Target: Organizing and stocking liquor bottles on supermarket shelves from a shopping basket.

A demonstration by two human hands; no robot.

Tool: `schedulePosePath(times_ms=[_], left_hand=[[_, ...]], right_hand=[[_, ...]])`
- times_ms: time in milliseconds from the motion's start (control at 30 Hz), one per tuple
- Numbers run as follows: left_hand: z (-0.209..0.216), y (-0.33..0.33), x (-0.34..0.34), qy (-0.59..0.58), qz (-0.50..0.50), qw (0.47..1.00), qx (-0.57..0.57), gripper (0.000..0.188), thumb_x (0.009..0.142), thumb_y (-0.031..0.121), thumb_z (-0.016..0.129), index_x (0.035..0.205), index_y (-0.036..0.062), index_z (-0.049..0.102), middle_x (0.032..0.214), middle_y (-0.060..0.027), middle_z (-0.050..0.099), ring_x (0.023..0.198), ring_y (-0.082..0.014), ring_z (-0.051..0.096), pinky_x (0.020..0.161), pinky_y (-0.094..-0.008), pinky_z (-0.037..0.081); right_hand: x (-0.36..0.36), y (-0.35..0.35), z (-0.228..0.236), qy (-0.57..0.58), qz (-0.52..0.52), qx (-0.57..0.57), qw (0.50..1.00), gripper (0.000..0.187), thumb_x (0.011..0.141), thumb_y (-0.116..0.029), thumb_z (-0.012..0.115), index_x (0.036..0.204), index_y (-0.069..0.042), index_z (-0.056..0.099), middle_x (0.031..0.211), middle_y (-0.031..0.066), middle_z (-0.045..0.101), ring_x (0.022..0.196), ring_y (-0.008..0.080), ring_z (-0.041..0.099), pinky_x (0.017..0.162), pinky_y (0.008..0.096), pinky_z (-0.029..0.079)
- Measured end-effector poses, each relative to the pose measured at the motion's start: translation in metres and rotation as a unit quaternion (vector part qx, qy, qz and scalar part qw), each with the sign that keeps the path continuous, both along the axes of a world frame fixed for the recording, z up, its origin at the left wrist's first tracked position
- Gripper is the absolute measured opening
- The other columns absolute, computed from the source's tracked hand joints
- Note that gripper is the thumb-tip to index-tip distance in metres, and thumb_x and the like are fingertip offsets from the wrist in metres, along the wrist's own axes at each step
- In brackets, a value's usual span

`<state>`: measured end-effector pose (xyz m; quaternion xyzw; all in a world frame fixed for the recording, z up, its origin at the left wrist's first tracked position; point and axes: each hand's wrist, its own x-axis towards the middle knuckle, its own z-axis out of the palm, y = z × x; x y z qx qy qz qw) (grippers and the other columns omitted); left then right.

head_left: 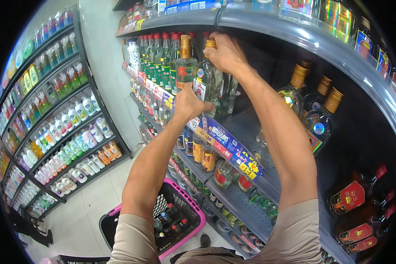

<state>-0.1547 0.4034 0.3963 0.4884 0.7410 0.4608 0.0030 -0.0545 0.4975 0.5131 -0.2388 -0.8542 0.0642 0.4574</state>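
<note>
A clear glass liquor bottle with a gold cap and a pale label stands on the shelf, near its front edge. My right hand is closed around its neck and cap from above. My left hand grips the bottle low down, its thumb stretched across the base; some fingers are hidden. Close on the left is another clear bottle with a tall gold cap. Behind my right wrist, a further clear bottle is partly covered.
Green-labelled bottles with red caps line the shelf's left. Gold-capped bottles stand at right, dark red-labelled bottles below. A black basket with a pink rim holds several bottles. Racks of toiletries stand across the tiled floor.
</note>
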Motion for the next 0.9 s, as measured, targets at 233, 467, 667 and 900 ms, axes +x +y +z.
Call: schedulePosePath(times_ms=[233, 467, 667, 900], left_hand=[[0.001, 0.002, -0.005, -0.008, -0.002, 1.000, -0.019, 0.078, 0.048, 0.033, 0.091, 0.107, -0.0045, 0.056, 0.097, -0.0210, 0.068, 0.093, -0.0342, 0.066, 0.086, -0.0389, 0.051], [0.001, 0.005, -0.009, -0.005, -0.007, 1.000, -0.029, 0.079, 0.047, 0.036, 0.091, 0.105, -0.0046, 0.058, 0.097, -0.0204, 0.068, 0.093, -0.0336, 0.065, 0.087, -0.0383, 0.050], [0.001, 0.005, -0.010, 0.015, 0.004, 1.000, -0.006, 0.076, 0.047, 0.037, 0.091, 0.102, -0.0036, 0.058, 0.095, -0.0195, 0.068, 0.092, -0.0322, 0.065, 0.086, -0.0386, 0.050], [0.000, 0.007, -0.010, -0.001, -0.003, 1.000, -0.024, 0.075, 0.050, 0.036, 0.090, 0.105, -0.0031, 0.058, 0.093, -0.0171, 0.067, 0.087, -0.0292, 0.065, 0.081, -0.0377, 0.051]], right_hand=[[-0.010, 0.005, 0.000, -0.001, -0.030, 0.027, 0.999, 0.042, 0.081, -0.023, 0.070, 0.118, -0.004, 0.061, 0.107, 0.0200, 0.067, 0.102, 0.0374, 0.064, 0.088, 0.0445, 0.049], [-0.015, 0.009, 0.000, -0.010, -0.038, 0.014, 0.999, 0.043, 0.082, -0.023, 0.070, 0.119, -0.004, 0.060, 0.107, 0.0203, 0.067, 0.103, 0.0372, 0.063, 0.088, 0.0450, 0.049], [-0.019, 0.005, 0.003, -0.029, -0.037, -0.004, 0.999, 0.044, 0.082, -0.024, 0.069, 0.121, -0.004, 0.059, 0.111, 0.0212, 0.066, 0.106, 0.0376, 0.062, 0.091, 0.0451, 0.049], [-0.015, 0.002, 0.007, -0.055, -0.047, 0.009, 0.997, 0.047, 0.083, -0.024, 0.069, 0.124, -0.003, 0.058, 0.113, 0.0216, 0.065, 0.109, 0.0377, 0.061, 0.093, 0.0440, 0.048]])
